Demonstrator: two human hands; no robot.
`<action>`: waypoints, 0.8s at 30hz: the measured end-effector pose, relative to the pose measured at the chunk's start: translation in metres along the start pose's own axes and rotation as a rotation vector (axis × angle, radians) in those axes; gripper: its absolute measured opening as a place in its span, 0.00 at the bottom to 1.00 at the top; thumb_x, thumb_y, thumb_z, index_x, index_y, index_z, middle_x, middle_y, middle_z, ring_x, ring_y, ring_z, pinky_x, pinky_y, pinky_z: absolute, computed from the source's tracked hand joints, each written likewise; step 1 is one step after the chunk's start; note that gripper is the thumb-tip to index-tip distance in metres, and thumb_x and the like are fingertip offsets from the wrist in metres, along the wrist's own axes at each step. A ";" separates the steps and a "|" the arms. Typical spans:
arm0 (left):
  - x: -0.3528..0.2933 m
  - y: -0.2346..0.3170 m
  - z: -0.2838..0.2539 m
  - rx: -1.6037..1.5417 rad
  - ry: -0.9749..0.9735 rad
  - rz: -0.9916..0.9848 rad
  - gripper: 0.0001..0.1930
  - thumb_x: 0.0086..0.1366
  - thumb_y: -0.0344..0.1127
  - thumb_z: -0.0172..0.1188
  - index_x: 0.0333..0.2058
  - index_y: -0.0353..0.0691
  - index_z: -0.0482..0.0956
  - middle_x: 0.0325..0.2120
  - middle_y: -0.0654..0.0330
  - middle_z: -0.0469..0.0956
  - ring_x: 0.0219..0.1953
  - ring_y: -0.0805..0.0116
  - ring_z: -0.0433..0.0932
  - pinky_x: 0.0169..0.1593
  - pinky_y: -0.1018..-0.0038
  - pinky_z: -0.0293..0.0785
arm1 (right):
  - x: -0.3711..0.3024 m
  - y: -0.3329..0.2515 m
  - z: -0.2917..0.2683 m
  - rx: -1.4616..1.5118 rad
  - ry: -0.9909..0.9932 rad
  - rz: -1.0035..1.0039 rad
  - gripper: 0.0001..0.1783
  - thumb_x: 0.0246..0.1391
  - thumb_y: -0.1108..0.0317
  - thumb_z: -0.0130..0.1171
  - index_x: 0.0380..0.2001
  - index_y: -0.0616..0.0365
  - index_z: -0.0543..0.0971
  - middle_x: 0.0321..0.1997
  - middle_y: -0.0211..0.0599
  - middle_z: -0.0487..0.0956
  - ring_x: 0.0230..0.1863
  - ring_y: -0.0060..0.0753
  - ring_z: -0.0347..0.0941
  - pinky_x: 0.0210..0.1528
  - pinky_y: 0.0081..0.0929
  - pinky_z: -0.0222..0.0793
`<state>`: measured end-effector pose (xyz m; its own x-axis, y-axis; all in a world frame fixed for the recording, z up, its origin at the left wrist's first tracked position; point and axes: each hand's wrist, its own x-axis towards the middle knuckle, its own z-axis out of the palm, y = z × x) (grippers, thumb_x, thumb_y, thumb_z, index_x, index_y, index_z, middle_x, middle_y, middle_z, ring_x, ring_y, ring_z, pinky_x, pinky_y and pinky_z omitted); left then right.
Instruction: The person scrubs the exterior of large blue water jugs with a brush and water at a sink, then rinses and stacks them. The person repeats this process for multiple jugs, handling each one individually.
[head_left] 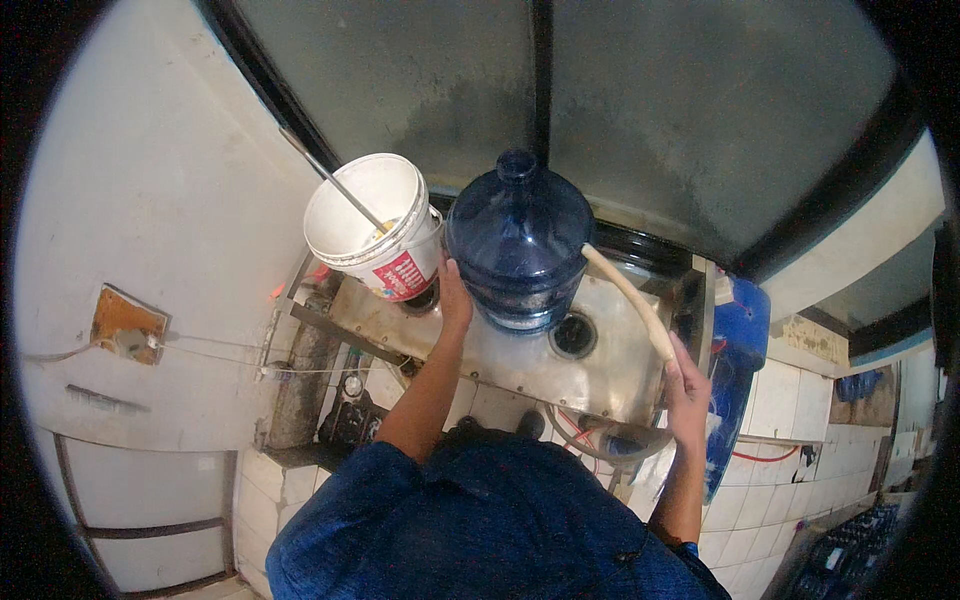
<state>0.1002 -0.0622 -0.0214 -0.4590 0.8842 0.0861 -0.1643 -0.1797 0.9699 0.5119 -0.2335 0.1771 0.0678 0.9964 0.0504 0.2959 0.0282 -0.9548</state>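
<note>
A large translucent blue water jug [515, 245] stands upright on a metal counter [400, 325], its neck at the top. My left hand [456, 297] rests with extended fingers against the jug's left side. To the right, my right hand [687, 388] is closed around a pale cream hose [635, 300]. The hose's far end reaches the jug's right side; whether it touches the jug I cannot tell. Left of the jug, a white bucket [350, 225] with a red label stands tilted in view, a metal rod [345, 190] leaning inside it.
A round dark opening [573, 335] lies in the counter beside the jug. Framed glass panes [700, 130] rise behind. At right stands a blue plastic container [738, 320]. A greyish hose [615, 455] loops below the counter's front edge, and a wall bounds the left.
</note>
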 end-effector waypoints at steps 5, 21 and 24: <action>0.002 0.168 0.085 0.711 -0.193 0.286 0.41 0.63 0.51 0.67 0.67 0.34 0.64 0.64 0.45 0.68 0.69 0.54 0.63 0.71 0.62 0.55 | 0.021 -0.038 0.007 0.008 -0.039 -0.138 0.24 0.69 0.66 0.53 0.65 0.61 0.72 0.61 0.39 0.79 0.59 0.25 0.71 0.62 0.24 0.63; 0.022 0.196 0.185 0.457 0.074 0.484 0.20 0.47 0.35 0.79 0.37 0.34 0.80 0.30 0.52 0.83 0.35 0.56 0.83 0.42 0.62 0.77 | 0.048 -0.101 0.053 0.042 -0.063 -0.180 0.24 0.69 0.66 0.54 0.66 0.57 0.73 0.59 0.42 0.81 0.55 0.24 0.74 0.60 0.26 0.65; 0.060 0.204 0.157 0.113 -0.548 0.257 0.18 0.49 0.30 0.77 0.39 0.36 0.81 0.33 0.56 0.84 0.37 0.63 0.83 0.45 0.67 0.78 | 0.039 -0.111 0.056 0.033 -0.056 -0.087 0.24 0.68 0.66 0.55 0.66 0.57 0.73 0.56 0.40 0.82 0.52 0.23 0.74 0.58 0.24 0.66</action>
<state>0.1761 0.0224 0.2171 0.0488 0.9170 0.3959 -0.0005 -0.3963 0.9181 0.4286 -0.1936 0.2688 -0.0106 0.9929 0.1181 0.2666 0.1166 -0.9567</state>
